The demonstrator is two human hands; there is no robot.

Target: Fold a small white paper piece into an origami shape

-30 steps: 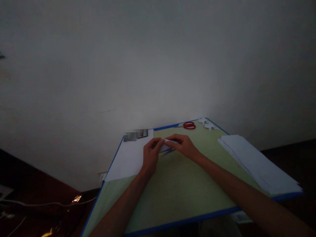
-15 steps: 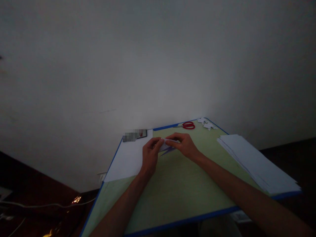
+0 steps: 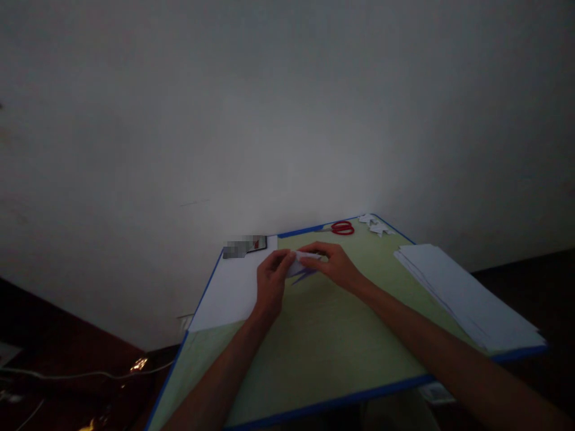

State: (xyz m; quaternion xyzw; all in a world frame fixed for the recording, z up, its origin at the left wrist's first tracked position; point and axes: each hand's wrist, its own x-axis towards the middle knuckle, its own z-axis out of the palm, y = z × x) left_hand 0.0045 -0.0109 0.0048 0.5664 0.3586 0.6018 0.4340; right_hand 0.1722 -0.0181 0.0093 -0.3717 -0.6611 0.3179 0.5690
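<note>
A small piece of folded white paper (image 3: 295, 267), with pointed purplish edges at its lower side, is held up between both hands over the table. My left hand (image 3: 272, 278) pinches its left end between thumb and fingers. My right hand (image 3: 333, 263) grips the right end, thumb in front and fingers behind. Part of the paper is hidden by the fingers, and its exact folds are too dim to make out.
The light green table (image 3: 341, 353) has blue edging and stands against a wall. Red-handled scissors (image 3: 342, 228), white paper cutouts (image 3: 380, 228) and a phone-like device (image 3: 257, 243) lie along the back. A white sheet (image 3: 224, 296) is at left, a paper stack (image 3: 467, 296) at right.
My left hand has shifted slightly left, and a little more of the paper shows between the hands. Both hands keep their hold.
</note>
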